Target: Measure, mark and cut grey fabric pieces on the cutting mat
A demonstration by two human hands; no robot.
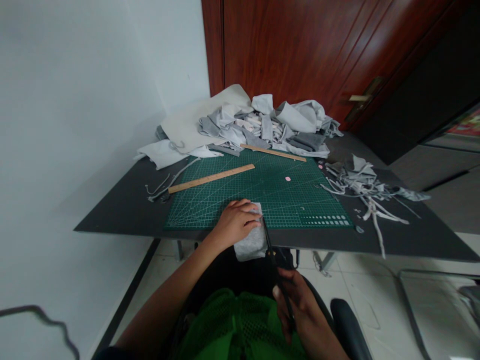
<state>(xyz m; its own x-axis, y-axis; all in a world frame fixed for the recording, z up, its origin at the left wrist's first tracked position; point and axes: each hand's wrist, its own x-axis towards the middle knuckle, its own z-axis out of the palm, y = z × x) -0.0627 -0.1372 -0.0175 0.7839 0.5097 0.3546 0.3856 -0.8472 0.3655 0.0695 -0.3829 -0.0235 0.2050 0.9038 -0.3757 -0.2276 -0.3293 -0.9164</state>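
Observation:
A small light grey piece of fabric [250, 246] lies at the front edge of the green cutting mat [210, 205], its lower part hanging over the table edge. My left hand [235, 220] holds it down, fingers bent together over its upper left part. Along the fabric's right side run the dark blades of a pair of scissors [270, 250]. My right hand [298, 302] grips the scissors by their handles, low in front of the table. Whether the blades are parted is too small to tell.
Two wooden rulers [212, 178] lie on the mat, near a small pink piece [288, 178]. Heaped grey and white fabric [262, 122] fills the back of the table [123, 205]. Cut scraps and strips [356, 180] lie at the right. A wooden door [285, 45] stands behind.

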